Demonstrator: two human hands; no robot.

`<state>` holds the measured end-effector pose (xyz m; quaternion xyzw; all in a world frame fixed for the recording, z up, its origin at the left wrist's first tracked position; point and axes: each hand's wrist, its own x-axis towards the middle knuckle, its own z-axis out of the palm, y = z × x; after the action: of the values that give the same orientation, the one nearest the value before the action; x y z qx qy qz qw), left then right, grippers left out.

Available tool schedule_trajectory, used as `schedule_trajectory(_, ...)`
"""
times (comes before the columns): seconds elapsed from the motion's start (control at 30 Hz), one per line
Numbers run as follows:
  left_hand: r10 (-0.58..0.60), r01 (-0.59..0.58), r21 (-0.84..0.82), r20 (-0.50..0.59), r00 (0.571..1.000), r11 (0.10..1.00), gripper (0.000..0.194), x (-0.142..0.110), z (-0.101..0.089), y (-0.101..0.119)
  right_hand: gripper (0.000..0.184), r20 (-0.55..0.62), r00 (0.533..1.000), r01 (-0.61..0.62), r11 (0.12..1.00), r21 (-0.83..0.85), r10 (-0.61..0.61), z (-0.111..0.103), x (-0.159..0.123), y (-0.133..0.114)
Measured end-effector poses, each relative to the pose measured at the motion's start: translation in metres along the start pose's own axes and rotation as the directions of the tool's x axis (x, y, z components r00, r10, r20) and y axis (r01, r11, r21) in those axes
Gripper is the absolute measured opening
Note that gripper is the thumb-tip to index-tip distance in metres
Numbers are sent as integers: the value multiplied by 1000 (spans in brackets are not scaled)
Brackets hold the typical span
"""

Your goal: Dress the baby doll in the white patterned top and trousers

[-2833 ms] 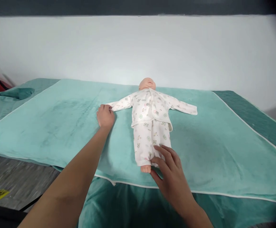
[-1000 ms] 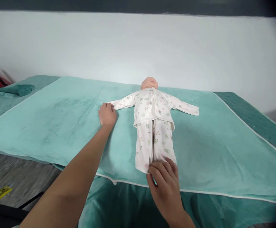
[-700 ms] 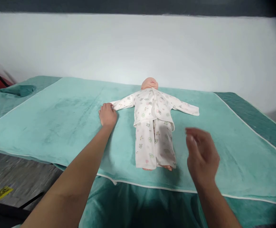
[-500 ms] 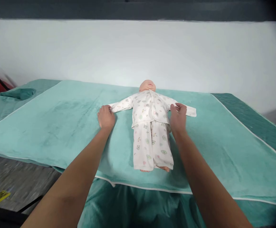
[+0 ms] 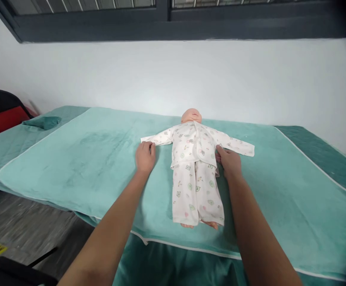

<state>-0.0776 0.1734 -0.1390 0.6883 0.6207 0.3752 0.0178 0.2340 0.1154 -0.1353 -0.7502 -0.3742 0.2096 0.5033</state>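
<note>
A baby doll (image 5: 191, 115) lies on its back, its head toward the wall. It wears a white printed baby shirt (image 5: 187, 147) and matching trousers (image 5: 184, 194); bare toes show below the trouser legs. Both sleeves are spread out sideways. My left hand (image 5: 145, 158) is at the lower edge of the left-hand sleeve (image 5: 160, 138), thumb and fingers a little apart and loosely bent. At the other side, my right hand (image 5: 230, 161) has its thumb and fingers together on the shirt's side edge, just under the right-hand sleeve (image 5: 238, 145). Its fingertips are partly hidden.
A light green padded mat (image 5: 80, 159) with white piping covers the bed. Darker green bedding (image 5: 318, 147) shows at both ends, with a bunched cloth (image 5: 43, 122) at the left. A red and black chair (image 5: 4, 115) stands beyond. A white wall (image 5: 149, 75) backs the bed.
My left hand has come off the cuff and in toward the sleeve's lower edge. My right hand has dropped from the sleeve to the shirt's side. The camera view has tilted up.
</note>
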Motion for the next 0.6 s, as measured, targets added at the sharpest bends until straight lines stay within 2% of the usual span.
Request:
schedule_trajectory(0.07,36,-31,-73,68,997,997,29,-6,1,5,43,-10,1000,-11,999,-35,11,0,1,0)
schedule_trajectory(0.17,71,-43,-179,152,986,983,30,-13,2,15,46,-101,995,10,992,-126,-23,2,-4,-3)
schedule_trajectory(0.27,34,18,-268,188,982,963,46,-28,-1,34,46,-89,995,39,983,-177,-56,4,-10,-7)
schedule_trajectory(0.37,14,115,-420,291,957,900,59,-59,-12,61,45,22,998,54,989,-141,-52,-2,-12,-7)
schedule_trajectory(0.43,92,113,-494,372,924,862,59,-84,-20,79,42,112,994,4,1000,18,-6,-8,-11,-5)
schedule_trajectory(0.47,86,128,-501,382,920,856,57,-95,-24,85,40,178,984,-45,991,129,21,-11,-9,-4)
schedule_trajectory(0.53,40,179,-505,394,918,844,55,-112,-30,93,37,333,942,-163,932,325,48,-14,-7,-2)
schedule_trajectory(0.6,-54,291,-537,412,909,791,55,-116,-32,94,35,470,882,-266,867,421,43,-13,-4,-1)
